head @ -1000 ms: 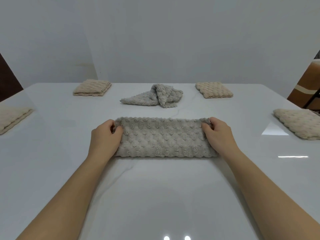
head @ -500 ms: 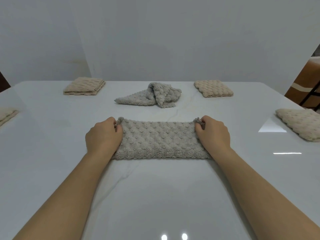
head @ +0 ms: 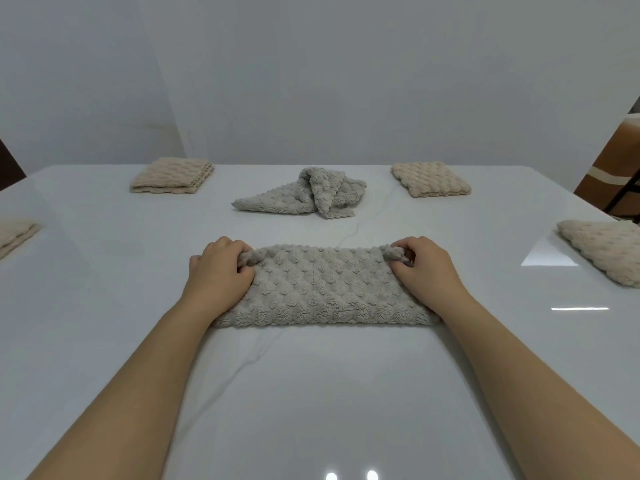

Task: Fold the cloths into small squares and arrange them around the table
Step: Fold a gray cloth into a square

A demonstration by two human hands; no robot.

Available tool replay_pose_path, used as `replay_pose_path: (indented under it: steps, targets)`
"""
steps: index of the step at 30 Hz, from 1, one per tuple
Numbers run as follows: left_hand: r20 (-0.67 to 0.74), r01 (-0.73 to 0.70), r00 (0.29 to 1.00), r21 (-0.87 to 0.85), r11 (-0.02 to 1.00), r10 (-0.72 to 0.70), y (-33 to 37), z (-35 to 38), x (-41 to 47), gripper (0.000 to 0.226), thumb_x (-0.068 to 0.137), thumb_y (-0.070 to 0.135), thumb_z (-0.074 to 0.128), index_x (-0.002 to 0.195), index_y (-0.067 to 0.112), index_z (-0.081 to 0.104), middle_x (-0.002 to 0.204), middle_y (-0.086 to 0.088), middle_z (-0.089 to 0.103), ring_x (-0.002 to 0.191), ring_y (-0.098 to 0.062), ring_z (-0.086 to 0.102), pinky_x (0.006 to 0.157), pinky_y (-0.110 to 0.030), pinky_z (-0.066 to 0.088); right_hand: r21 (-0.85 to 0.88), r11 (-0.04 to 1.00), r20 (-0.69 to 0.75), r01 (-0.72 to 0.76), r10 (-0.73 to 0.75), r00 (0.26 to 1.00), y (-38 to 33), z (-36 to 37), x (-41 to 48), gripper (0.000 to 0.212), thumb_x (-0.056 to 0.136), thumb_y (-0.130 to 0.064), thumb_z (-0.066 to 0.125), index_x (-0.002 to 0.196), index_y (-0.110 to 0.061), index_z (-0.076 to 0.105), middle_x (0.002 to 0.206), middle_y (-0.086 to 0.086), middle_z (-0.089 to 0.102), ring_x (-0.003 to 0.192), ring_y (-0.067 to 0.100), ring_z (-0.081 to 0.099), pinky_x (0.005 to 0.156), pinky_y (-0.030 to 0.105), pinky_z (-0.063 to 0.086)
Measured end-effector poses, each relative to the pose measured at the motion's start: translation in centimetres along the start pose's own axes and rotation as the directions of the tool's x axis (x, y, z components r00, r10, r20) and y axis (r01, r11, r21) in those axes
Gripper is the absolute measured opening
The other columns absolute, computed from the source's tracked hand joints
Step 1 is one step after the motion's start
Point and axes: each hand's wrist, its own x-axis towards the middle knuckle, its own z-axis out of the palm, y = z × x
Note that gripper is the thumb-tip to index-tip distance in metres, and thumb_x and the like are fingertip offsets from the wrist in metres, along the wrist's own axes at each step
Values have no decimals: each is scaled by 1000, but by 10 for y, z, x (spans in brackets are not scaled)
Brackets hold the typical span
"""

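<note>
Hands [head: 221, 268] [head: 427, 266] pinch grey cloth [head: 323, 289] ends on table [head: 311, 393].

I see a glossy white table [head: 104, 306] with faint grey veining — light glare [head: 580, 308] on it. Plain pale wall [head: 346, 81] behind, brown furniture [head: 611, 164] far right — dark strip [head: 8, 164] far left.
</note>
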Motion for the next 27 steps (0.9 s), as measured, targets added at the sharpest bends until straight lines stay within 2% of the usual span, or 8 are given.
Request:
replay_pose_path:
  steps: [3,6,9,12,14,17,22,27]
  targets:
    - [-32,51,998,-256,965,-61,1,-4,-6,17,82,6,58,88,21,53,86,0,54,81,-22,52,70,-32,37,192,981,-55,-8,19,998,-2,-3,-4,10,87,-13,65,88,-19,58,88,1,60,80,17,56,62,24,40]
    - [-12,92,993,-500,861,-113,1,-10,-12,18,83,2,60,87,17,52,74,-1,55,65,-17,47,57,-29,37,490,870,-50,-59,95,994,-5,-10,-10,10,90,-9,64,87,-15,56,75,2,63,51,7,54,43,17,39]
    - [3,65,996,-698,713,-87,5,-17,-20,12,87,9,68,94,14,60,86,-1,64,76,-9,58,73,-25,47,670,737,-3,-84,116,993,-9,-17,-15,17,88,-2,65,98,-16,63,85,0,68,63,2,61,56,12,46]
    - [-2,69,994,-765,641,-110,13,-21,-28,4,91,15,65,87,17,65,76,5,65,65,3,59,63,-12,47,777,612,98,-149,116,988,-13,-25,-19,12,90,-1,64,94,-13,66,73,-3,65,60,7,60,53,16,46]
    - [5,100,986,-812,575,-165,14,-22,-31,14,92,23,64,89,9,65,76,1,66,69,-6,61,64,-20,50,822,535,155,-195,120,981,-14,-32,-22,6,92,-5,61,96,-8,64,71,1,64,59,15,61,49,21,46]
    - [31,146,966,-885,442,-257,14,-24,-36,14,92,26,64,90,12,66,83,-3,69,77,-16,65,72,-33,54,881,409,192,-238,152,970,-12,-35,-30,14,95,-15,60,105,-7,64,94,9,73,86,23,72,71,32,59]
    - [59,136,973,-930,340,-225,15,-27,-39,13,85,8,70,94,14,63,92,-9,68,87,-23,64,81,-37,53,894,412,119,-180,169,978,-14,-30,-37,12,96,-22,59,99,-12,64,90,5,73,83,18,72,66,29,58]
    - [73,127,977,-953,274,-198,13,-33,-39,13,88,10,64,100,14,67,93,-5,73,88,-21,68,80,-36,57,872,471,58,-129,163,985,-12,-26,-34,17,96,-27,60,96,-10,62,93,10,70,88,26,68,82,44,54]
